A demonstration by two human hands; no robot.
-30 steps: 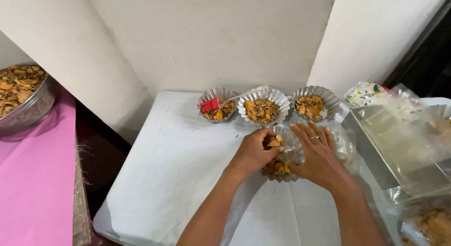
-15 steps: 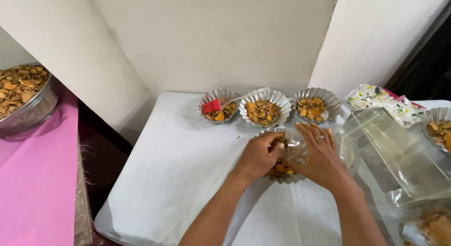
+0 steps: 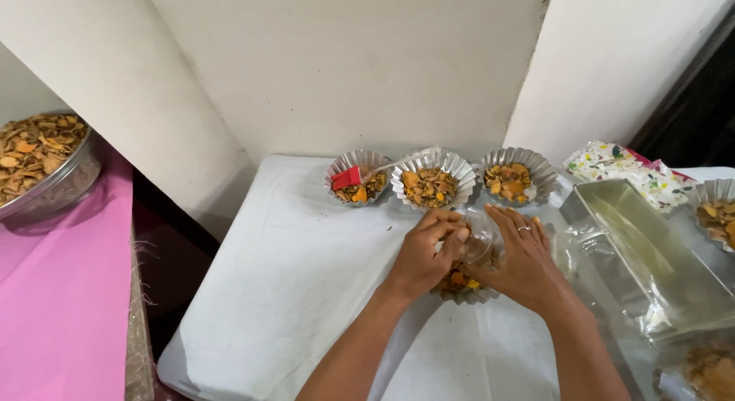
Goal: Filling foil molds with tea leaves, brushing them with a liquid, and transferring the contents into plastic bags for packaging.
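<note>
The setting is a corner of plain off-white walls (image 3: 344,64) with a worktop (image 3: 291,271) covered by a white cloth set against them. To the left lies a pink surface (image 3: 61,294) carrying a large metal bowl (image 3: 53,190) filled with dried orange-brown chips. At the right edge of the worktop sits a rectangular metal tray (image 3: 651,263) wrapped in clear film, with a patterned paper packet (image 3: 624,162) behind it.

Three fluted foil cups stand in a row at the back of the worktop, each holding orange-brown chips: the left cup (image 3: 358,177), the middle cup (image 3: 433,179) and the right cup (image 3: 514,175). A red-headed brush (image 3: 346,176) lies across the left cup, its pale handle reaching toward the middle cup.

A fourth fluted foil cup (image 3: 465,292), also filled with chips, sits just in front of the row, between the two hands. A piece of clear plastic wrap (image 3: 481,236) lies over its top. The left hand (image 3: 423,255) is curled, with fingers narrow and pinched on the near edge of the wrap above the cup. The right hand (image 3: 522,255), wearing a ring, has its fingers spread flat and rests against the right side of the wrap and cup. Whether the right hand grips the wrap cannot be determined.
</note>
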